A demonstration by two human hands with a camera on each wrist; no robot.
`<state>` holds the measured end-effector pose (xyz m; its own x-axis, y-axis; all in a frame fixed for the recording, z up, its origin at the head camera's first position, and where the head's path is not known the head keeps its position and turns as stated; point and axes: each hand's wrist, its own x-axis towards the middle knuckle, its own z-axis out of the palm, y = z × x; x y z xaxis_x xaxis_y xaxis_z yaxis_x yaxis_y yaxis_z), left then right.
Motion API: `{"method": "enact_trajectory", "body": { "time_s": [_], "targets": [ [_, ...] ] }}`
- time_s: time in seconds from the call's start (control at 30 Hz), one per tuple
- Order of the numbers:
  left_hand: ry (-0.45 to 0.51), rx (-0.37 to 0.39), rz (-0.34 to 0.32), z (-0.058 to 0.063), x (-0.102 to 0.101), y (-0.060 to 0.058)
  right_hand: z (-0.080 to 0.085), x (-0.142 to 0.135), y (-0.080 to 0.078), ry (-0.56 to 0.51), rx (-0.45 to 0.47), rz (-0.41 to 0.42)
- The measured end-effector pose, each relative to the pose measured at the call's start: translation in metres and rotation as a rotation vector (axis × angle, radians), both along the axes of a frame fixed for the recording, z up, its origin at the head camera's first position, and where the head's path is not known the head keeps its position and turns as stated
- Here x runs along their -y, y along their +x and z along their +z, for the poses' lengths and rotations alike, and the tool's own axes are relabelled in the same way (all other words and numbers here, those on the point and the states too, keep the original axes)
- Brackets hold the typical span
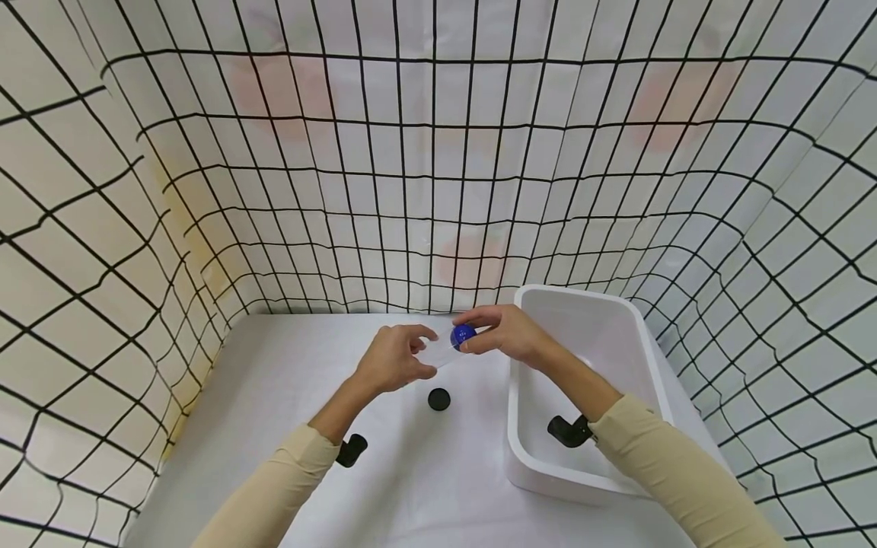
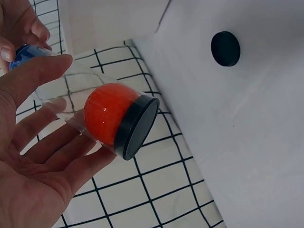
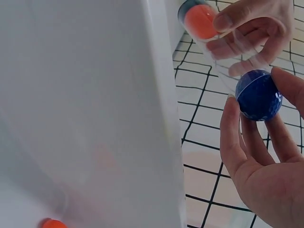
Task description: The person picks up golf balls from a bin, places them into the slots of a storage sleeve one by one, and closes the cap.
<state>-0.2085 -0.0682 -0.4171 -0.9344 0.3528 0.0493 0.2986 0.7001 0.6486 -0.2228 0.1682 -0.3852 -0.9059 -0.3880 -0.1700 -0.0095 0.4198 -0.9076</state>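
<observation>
My left hand (image 1: pixel 396 358) grips a clear tube (image 2: pixel 71 83) around its side, thumb on one face and fingers beneath. Inside the tube an orange ball (image 2: pixel 107 113) sits against the black cap (image 2: pixel 137 127) that closes one end. At the tube's other, uncapped end, my right hand (image 1: pixel 507 332) pinches a blue ball (image 3: pixel 259 96) between thumb and fingertips, right at the mouth. A loose black cap (image 1: pixel 439 399) lies on the table below the hands.
To the right stands a white bin (image 1: pixel 517 426) with a black elbow fitting (image 1: pixel 567 431) inside, partly behind my right forearm. Another black elbow fitting (image 1: pixel 352 450) lies beside my left forearm. Black wire grid (image 1: pixel 432 179) encloses the table on the back and sides.
</observation>
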Motion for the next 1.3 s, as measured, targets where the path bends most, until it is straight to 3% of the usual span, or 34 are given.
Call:
{"method": "enact_trajectory", "body": {
  "time_s": [0.73, 1.03, 1.3],
  "targets": [
    [0.036, 0.012, -0.001, -0.004, 0.006, 0.003, -0.007, 0.002, 0.0, -0.018, -0.013, -0.004],
    [0.035, 0.024, 0.008, -0.009, 0.013, 0.004, -0.002, -0.03, -0.014, -0.047, -0.012, -0.102],
    [0.046, 0.028, 0.031, -0.014, 0.022, 0.004, -0.016, -0.068, -0.027, -0.065, 0.028, -0.217]
  ]
}}
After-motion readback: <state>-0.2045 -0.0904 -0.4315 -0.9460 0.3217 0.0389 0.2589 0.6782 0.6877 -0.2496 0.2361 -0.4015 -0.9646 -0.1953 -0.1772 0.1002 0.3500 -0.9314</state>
